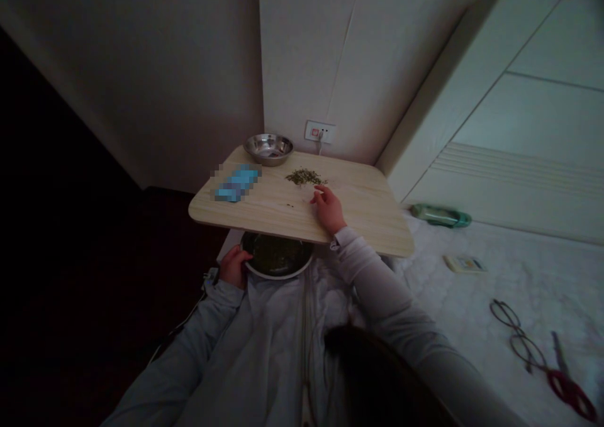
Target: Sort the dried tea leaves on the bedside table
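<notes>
Gripping a bowl below the table, the left hand is curling over its rim; the half-open right hand, grasp unclear, is reaching toward greenish flakes atop the table.

One left hand and one right hand are showing, two in all; one tabletop is showing; two vessels are appearing, one white-rimmed basin and one steel bowl; one heap of green bits is lying, its pieces too small for counting; one pixelated blue object, one wall socket, one green bottle, one remote control, one pair of glasses and one pair of scissors are also showing
</notes>
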### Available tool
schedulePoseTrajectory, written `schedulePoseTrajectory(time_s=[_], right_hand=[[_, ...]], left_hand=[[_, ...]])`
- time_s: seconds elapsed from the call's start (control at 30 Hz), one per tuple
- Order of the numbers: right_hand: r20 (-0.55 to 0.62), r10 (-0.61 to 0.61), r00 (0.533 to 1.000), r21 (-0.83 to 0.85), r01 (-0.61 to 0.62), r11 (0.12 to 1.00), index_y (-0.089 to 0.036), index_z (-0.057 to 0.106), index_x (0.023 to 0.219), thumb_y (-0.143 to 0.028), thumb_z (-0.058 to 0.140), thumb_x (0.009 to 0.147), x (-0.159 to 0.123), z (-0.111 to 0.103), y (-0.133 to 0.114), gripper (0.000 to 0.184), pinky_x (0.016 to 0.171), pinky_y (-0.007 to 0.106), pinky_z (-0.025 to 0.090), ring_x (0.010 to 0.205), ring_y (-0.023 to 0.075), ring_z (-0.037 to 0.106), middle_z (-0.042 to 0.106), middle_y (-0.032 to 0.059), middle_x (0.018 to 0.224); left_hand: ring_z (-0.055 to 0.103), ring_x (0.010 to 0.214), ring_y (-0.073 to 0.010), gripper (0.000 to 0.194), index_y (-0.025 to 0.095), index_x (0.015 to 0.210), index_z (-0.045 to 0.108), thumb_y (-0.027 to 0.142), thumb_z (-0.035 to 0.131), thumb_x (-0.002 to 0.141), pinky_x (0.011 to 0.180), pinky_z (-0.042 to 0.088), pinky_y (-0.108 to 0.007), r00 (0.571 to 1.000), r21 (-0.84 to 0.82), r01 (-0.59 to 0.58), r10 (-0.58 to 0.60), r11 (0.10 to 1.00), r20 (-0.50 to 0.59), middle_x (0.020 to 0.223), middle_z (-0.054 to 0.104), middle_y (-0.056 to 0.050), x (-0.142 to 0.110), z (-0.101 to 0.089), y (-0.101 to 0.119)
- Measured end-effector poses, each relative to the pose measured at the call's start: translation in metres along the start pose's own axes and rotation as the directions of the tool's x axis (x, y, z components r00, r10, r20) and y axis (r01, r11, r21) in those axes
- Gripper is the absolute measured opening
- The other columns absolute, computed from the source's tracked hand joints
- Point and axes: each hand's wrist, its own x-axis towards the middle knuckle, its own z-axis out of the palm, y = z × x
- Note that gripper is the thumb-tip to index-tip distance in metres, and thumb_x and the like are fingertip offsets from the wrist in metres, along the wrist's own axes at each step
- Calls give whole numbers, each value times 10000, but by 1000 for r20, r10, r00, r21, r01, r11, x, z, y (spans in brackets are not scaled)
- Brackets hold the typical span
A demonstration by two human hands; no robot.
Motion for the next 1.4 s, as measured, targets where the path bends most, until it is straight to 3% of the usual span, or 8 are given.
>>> schedulePoseTrajectory(time_s=[0.47,0.87,1.07,1.27,1.4], right_hand=[[110,-19,994,-156,36,987,-219,492,954,-351,331,709,-4,0,-6,321,590,225,364,575,88,495,561,-2,607],[140,-52,989,-115,69,991,-217,497,945,-354,325,711,-5,0,-4,321,581,216,369,557,79,489,553,-12,584],[222,-95,970,-70,113,991,-214,511,927,-348,341,704,-7,-1,-8,311,567,211,366,544,75,486,549,-14,583],[174,-73,982,-44,82,996,-195,503,933,-334,337,706,-8,-2,-10,314,551,204,359,526,67,469,542,-14,574],[209,-70,975,-55,83,995,-193,512,923,-334,343,702,-9,-2,-11,312,546,199,353,520,65,460,539,-14,571]], left_hand=[[420,402,-69,86,150,445,480,90,496,387,396,298,-179,999,37,-31,32,999,-14,391,490,62,-1,2,4],[416,386,-72,87,158,440,467,97,497,386,385,292,-181,999,30,-1,2,1000,-33,370,478,64,-2,3,5],[427,403,-75,95,163,455,481,96,503,392,398,301,-184,1000,11,-11,11,1000,-18,395,492,61,0,2,3],[432,409,-79,100,167,461,483,100,503,390,402,307,-190,1000,20,-2,2,1000,-22,406,495,61,-1,2,4],[425,401,-81,98,166,467,479,104,500,394,393,299,-194,1000,22,-2,2,1000,-17,401,485,63,-2,3,4]])
